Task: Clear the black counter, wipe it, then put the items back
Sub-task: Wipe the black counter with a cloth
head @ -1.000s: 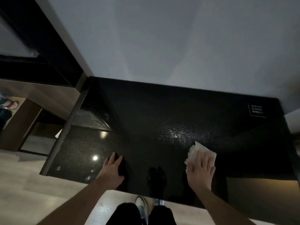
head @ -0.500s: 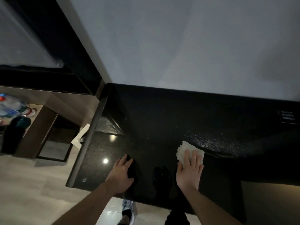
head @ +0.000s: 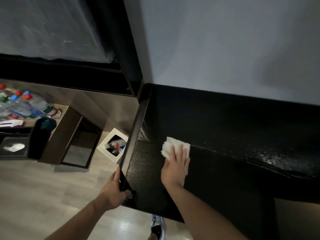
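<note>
The black counter [head: 233, 129] fills the right half of the view, bare and speckled, with a wet streak towards the right. My right hand [head: 174, 166] lies flat on a white folded paper towel [head: 170, 146] near the counter's left end, pressing it onto the surface. My left hand [head: 115, 188] grips the counter's front left corner, fingers wrapped over the left edge. Several water bottles [head: 26, 106] with red, blue and green caps lie on a lower wooden shelf at far left.
A white bin [head: 113, 146] holding bottles stands on the floor just left of the counter. A black tissue box [head: 14, 147] and a dark cylinder [head: 40, 137] sit on the lower unit at left. A grey wall [head: 225, 49] backs the counter. My shoe [head: 156, 226] shows below.
My right hand has slid the towel leftward across the counter to near its left end. My left hand has moved from flat on the counter top to gripping the left corner edge.
</note>
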### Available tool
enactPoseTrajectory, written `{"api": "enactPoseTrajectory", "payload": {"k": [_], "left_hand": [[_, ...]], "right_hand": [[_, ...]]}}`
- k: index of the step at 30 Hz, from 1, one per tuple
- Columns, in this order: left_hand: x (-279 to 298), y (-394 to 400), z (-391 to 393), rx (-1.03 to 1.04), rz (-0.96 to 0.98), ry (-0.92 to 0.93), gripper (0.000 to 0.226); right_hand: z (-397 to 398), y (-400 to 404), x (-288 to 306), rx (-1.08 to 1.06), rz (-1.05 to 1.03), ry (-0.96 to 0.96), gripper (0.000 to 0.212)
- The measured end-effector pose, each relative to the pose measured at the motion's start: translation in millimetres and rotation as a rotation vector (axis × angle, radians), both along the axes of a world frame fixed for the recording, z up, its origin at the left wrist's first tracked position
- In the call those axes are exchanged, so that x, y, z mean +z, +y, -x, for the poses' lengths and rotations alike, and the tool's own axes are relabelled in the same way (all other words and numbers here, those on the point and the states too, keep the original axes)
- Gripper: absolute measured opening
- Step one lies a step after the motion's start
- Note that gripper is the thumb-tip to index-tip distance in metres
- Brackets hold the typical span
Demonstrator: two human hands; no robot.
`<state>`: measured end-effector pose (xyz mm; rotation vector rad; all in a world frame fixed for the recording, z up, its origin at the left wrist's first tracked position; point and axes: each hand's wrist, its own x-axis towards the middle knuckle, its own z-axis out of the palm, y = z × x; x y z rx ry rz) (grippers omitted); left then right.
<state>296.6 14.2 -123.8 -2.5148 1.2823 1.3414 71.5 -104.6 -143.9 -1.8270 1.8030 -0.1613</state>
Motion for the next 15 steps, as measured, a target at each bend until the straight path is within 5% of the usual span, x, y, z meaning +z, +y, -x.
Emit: {"api": "enactPoseTrajectory", "payload": {"k": [4,8,13,15], "left_hand": [[-3.9,8.9,-11.9,0.055,0.009,0.074,0.127],[-9.8,11.2,-23.5,0.047,-0.005,0.113,0.126],[-11.1,7.7,-36.9,0.052,-0.009,0.175,0.101],[-3.9,0.5,-35.3,0.037,-0.002,0.174,0.109]], "right_hand": [[-86.4,6.4,9.6,0.086,-0.065,-0.154,0.06],[-143.3,13.4,35.5,0.052,-0.242,-0.509,0.051],[-102.4,13.7,62.9,-0.131,-0.211,-0.675,0.049],[-50.8,10.0,74.4,-0.203,-0.122,-0.661,0.052]]}}
